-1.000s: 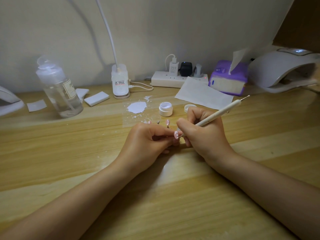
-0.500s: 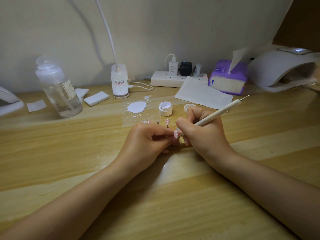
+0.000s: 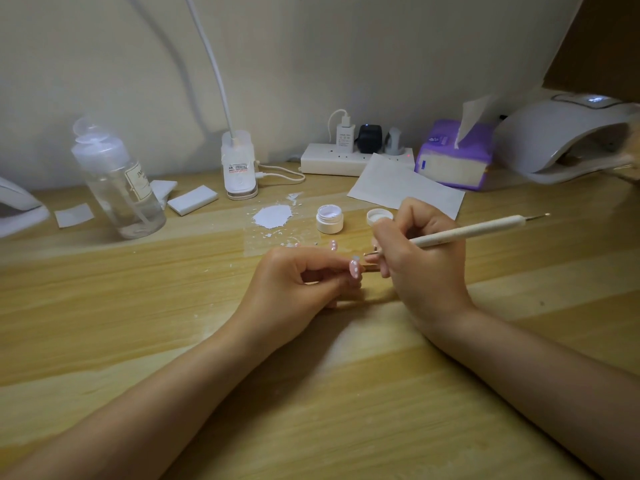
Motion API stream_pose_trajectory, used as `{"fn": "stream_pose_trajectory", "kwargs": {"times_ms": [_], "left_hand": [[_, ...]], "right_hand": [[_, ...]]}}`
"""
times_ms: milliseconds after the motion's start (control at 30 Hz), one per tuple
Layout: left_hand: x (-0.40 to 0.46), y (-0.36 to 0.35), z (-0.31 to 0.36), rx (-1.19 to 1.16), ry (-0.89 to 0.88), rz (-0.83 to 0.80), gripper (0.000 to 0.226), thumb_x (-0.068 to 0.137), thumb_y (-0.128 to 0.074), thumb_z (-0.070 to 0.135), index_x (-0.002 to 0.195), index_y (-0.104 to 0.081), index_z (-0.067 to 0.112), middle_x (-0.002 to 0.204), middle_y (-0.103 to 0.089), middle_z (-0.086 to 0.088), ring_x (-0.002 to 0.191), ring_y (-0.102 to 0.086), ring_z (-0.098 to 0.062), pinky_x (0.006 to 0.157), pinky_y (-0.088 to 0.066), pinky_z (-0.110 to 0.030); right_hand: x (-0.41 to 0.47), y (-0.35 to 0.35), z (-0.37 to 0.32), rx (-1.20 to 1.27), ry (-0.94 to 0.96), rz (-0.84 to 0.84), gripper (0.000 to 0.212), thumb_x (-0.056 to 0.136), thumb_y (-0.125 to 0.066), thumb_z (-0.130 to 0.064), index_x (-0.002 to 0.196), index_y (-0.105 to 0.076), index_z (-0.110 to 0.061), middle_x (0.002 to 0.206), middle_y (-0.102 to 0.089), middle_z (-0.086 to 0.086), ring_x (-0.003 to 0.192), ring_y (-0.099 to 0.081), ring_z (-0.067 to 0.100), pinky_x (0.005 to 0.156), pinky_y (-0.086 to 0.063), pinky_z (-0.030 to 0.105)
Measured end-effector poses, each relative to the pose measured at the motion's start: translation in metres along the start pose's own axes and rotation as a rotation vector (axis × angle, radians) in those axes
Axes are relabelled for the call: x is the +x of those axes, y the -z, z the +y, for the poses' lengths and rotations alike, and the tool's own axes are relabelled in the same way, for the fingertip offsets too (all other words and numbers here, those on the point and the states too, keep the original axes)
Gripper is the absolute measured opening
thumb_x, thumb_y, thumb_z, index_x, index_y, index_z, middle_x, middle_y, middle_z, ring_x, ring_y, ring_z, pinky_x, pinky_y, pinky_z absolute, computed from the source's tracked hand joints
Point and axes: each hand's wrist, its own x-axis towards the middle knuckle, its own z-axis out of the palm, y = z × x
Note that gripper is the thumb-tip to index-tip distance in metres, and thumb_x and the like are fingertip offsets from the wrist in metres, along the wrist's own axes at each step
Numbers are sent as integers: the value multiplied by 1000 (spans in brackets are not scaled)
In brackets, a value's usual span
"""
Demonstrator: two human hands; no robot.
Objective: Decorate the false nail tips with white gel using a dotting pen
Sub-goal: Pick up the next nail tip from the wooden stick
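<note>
We are in the dotting step. Our left hand (image 3: 294, 282) pinches a pink false nail tip (image 3: 354, 269) between thumb and fingers and holds it just above the bench (image 3: 346, 393). The tip already carries several white dots. Our right hand (image 3: 420, 268) grips the dotting pen (image 3: 471, 231) in a writing hold, fingers curled round the shaft. The working end of the pen lies just beside the tip; we cannot tell whether it touches the surface.

The open white gel jar (image 3: 329, 219) stands on the bench just beyond both hands, with its lid (image 3: 379, 216) beside it. At least 1 more dotted tip (image 3: 333, 244) stands between the jar and the hands.

Next move, in our judgement:
1. Place the following dot on a bare area of the tip.
2. Reload the pen at the jar when the dots thin.
3. Keep the left hand steady; a slip would smear wet gel.
</note>
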Motion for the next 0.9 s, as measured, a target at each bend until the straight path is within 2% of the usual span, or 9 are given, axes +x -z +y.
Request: {"fn": "stream_pose_trajectory", "kwargs": {"times_ms": [33,133,333,400,467,533,633,767,900], "left_hand": [[-1,0,2,-13,-16,1,8,75,-69,10,78,-73,16,75,-71,-4,71,-69,-24,54,-56,-25],[-4,-1,7,97,-176,44,14,73,-66,19,82,-73,11,83,-69,-1,75,-67,-11,59,-55,-22],[9,8,23,388,-493,142,10,77,-66,7,86,-71,3,87,-64,-4,77,-63,-14,66,-55,-29],[17,11,26,384,-519,155,11,76,-68,3,87,-68,5,83,-63,1,75,-61,-9,70,-53,-22],[23,9,26,397,-458,155,17,75,-71,2,89,-65,10,79,-61,11,75,-59,-4,69,-48,-11],[29,7,23,376,-310,128,28,74,-73,5,94,-59,21,73,-60,17,76,-60,0,71,-45,-9],[38,4,19,406,-112,48,38,74,-75,10,95,-54,33,70,-62,16,84,-61,-3,82,-48,-26],[48,-2,19,508,-46,-58,37,71,-76,11,94,-54,29,67,-61,18,87,-60,-10,89,-46,-47],[52,-4,14,561,14,-83,34,70,-77,15,88,-52,30,67,-62,18,69,-54,6,94,-42,-44]], "right_hand": [[2,1,0,19,-10,15,42,78,-60,1,50,-31,-10,43,-36,22,39,-38,14,44,-37,27],[10,6,1,134,-41,61,40,85,-55,3,54,-33,-10,34,-38,-5,31,-38,4,39,-40,17],[23,15,11,92,-120,151,37,88,-58,-17,56,-40,-14,34,-41,-8,34,-38,2,40,-36,13],[24,14,14,89,-147,150,36,88,-58,-18,56,-41,-14,34,-41,-9,35,-38,2,40,-37,13],[24,13,14,83,-151,138,37,88,-58,-18,56,-40,-14,35,-42,-9,34,-38,1,40,-37,13],[24,14,15,101,-160,135,38,88,-59,-16,55,-39,-14,34,-41,-9,34,-38,2,39,-37,13],[25,14,16,106,-179,157,39,88,-59,-16,55,-38,-14,33,-40,-9,33,-35,3,39,-34,13],[26,15,17,107,-193,154,38,88,-58,-16,55,-39,-14,33,-40,-9,34,-35,3,39,-34,13],[26,15,15,116,-186,183,38,87,-58,-12,54,-39,-14,33,-39,-9,34,-35,3,39,-34,14]]}}
